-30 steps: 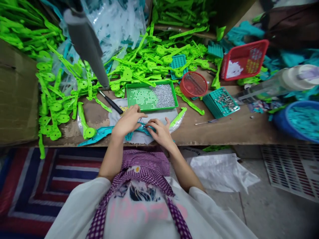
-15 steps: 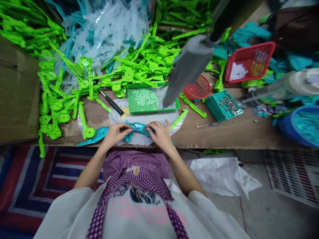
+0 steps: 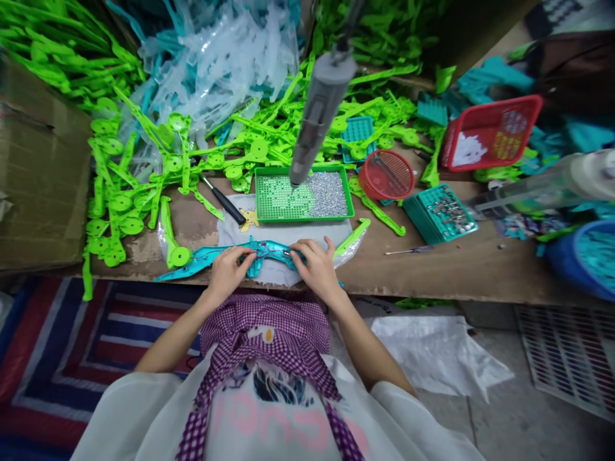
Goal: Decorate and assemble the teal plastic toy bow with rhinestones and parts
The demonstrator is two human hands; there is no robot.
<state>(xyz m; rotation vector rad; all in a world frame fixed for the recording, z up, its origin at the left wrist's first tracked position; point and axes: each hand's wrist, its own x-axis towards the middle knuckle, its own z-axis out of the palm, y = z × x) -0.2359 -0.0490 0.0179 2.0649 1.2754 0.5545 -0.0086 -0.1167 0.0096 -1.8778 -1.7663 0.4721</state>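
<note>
A long teal plastic part (image 3: 269, 250) lies on a white cloth (image 3: 283, 234) at the near edge of the wooden bench (image 3: 432, 269). My left hand (image 3: 228, 267) pinches the part near its middle, fingers curled. From the right, my right hand (image 3: 317, 266) presses down on the same part with bent fingers. Just beyond my hands sits a green tray (image 3: 303, 195) with small silver screws. A grey hanging screwdriver (image 3: 317, 118) dangles over that tray.
Heaps of bright green plastic parts (image 3: 158, 166) and clear bags cover the back of the bench. A black-handled tool (image 3: 225, 202), a round red basket (image 3: 387, 174), a teal tray of metal bits (image 3: 439, 214), a red basket (image 3: 490, 131) and a blue tub (image 3: 583, 256) lie around.
My left hand has drawn back from the green tray to the teal part. The hanging screwdriver swung from left to right and now hangs over the tray. The view shifted slightly.
</note>
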